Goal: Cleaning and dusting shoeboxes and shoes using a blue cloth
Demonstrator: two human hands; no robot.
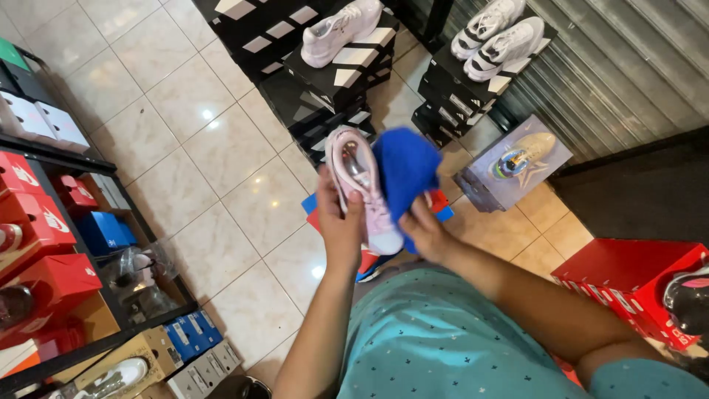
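One pink shoe (362, 188), one blue cloth (405, 166)

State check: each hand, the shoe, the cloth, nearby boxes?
left hand: shut on pink shoe
right hand: shut on blue cloth
pink shoe: held, opening toward camera
blue cloth: bunched against shoe
black boxes: stacked, closed, white shoe on top

Soft blue cloth (405, 168), glossy floor tiles (221, 148), corrugated metal shutter (620, 66).

Both bare forearms reach forward and meet ahead of the chest. The left hand (338, 222) grips with curled fingers; the right hand (425, 230) pinches beside it.
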